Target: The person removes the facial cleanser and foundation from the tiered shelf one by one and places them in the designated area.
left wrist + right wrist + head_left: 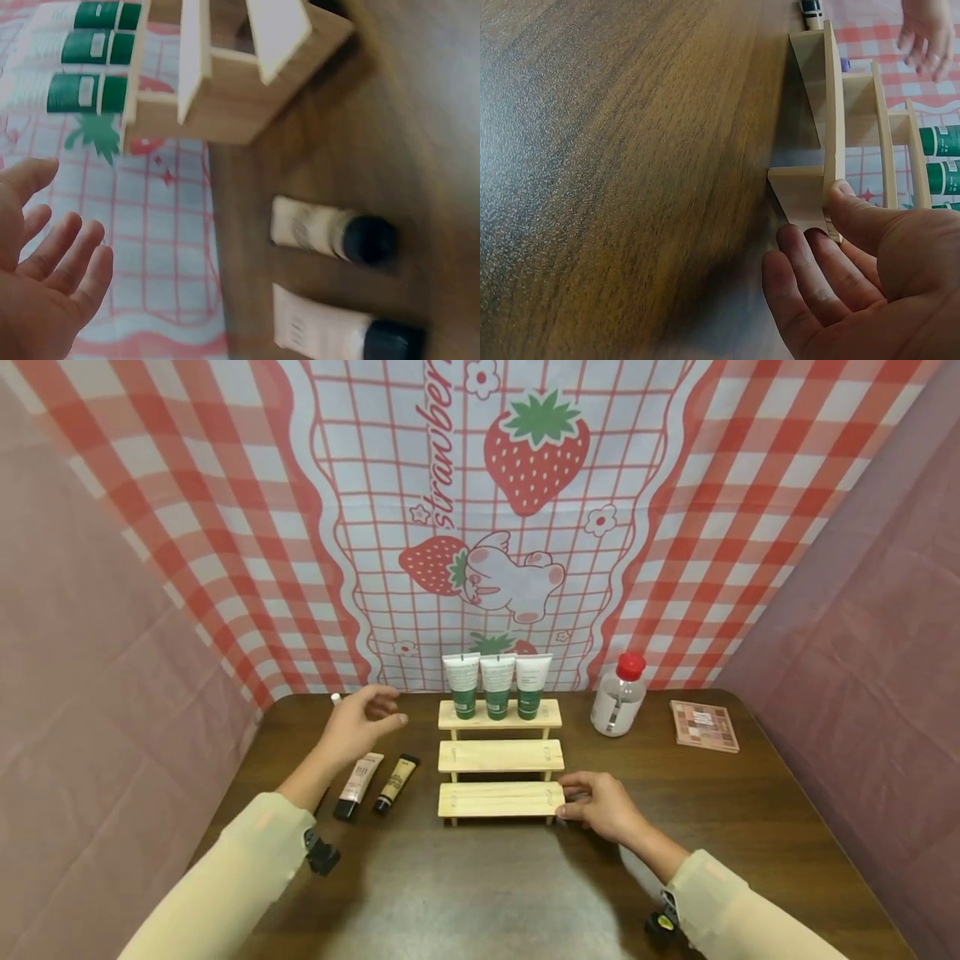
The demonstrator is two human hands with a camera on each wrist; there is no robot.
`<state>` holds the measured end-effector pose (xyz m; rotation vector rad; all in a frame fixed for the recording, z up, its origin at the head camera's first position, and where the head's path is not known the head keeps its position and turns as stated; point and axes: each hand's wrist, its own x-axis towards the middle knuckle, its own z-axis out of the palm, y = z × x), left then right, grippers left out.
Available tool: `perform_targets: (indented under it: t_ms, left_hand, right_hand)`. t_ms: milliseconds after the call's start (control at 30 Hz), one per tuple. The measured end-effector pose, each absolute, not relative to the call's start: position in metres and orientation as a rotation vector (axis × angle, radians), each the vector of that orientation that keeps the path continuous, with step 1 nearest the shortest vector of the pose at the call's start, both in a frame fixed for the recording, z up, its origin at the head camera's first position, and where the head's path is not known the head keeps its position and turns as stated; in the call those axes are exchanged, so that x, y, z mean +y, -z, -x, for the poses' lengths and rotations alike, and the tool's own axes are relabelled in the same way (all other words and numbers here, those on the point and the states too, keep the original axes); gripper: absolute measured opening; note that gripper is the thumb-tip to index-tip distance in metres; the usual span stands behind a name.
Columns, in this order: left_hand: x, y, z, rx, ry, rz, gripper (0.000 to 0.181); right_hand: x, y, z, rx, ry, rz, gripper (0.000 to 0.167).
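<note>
A three-step wooden display shelf (500,757) stands on the brown table. Three white and green squeeze tubes (497,687) stand in a row on its top step. At the right end of the lowest step, my right hand (600,806) grips the board; in the right wrist view the thumb lies on the board's face and the fingers are at its underside. My left hand (363,723) hovers left of the shelf with loosely bent fingers, holding nothing. Below it lie a pink BB cream tube (363,781) and a gold tube (398,781), both with black caps.
To the right of the shelf stands a clear bottle (617,703) with a red cap. A flat eyeshadow palette (704,725) lies further right. Partly hidden behind my left hand is something with a white tip (336,698). A strawberry-print cloth (480,635) hangs along the back edge.
</note>
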<state>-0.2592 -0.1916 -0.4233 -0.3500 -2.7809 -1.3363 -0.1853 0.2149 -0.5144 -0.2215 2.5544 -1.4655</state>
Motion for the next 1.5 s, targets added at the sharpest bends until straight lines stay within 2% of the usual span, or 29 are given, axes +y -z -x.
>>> perform_targets:
  t_ms: [300, 600, 1233, 1500]
  left_hand:
    - [-0.144, 0.404, 0.277, -2.750, 1.527, 0.448, 0.057]
    - [-0.114, 0.411, 0.280, -2.718, 1.573, 0.431, 0.058]
    - [-0.104, 0.414, 0.286, -2.710, 1.529, 0.334, 0.035]
    - [-0.114, 0.412, 0.278, -2.702, 1.530, 0.355, 0.038]
  right_hand:
    - [0.214, 0.513, 0.186, 2.560, 1.452, 0.215, 0.043]
    - [0.214, 0.514, 0.187, 2.563, 1.445, 0.214, 0.044]
    - [0.214, 0.515, 0.185, 2.565, 1.451, 0.196, 0.044]
    - [0.214, 0.514, 0.185, 2.569, 1.451, 0.199, 0.044]
